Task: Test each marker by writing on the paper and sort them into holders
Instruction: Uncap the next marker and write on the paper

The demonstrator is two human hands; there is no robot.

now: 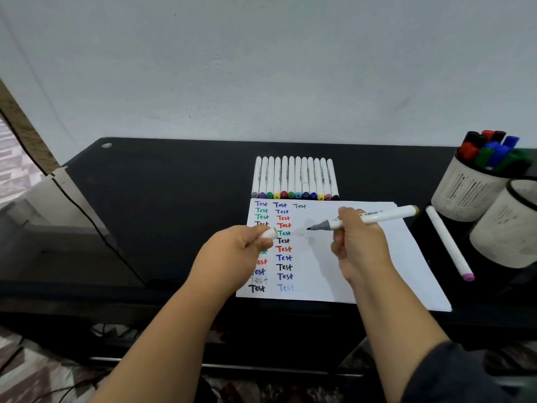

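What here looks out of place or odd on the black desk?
One white marker with a pink cap lies alone and slanted on the black desk, right of the white paper, apart from the neat row of white markers.

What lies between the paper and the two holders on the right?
In the head view, one capped white marker with a pink end lies on the black table, between the paper and holders.
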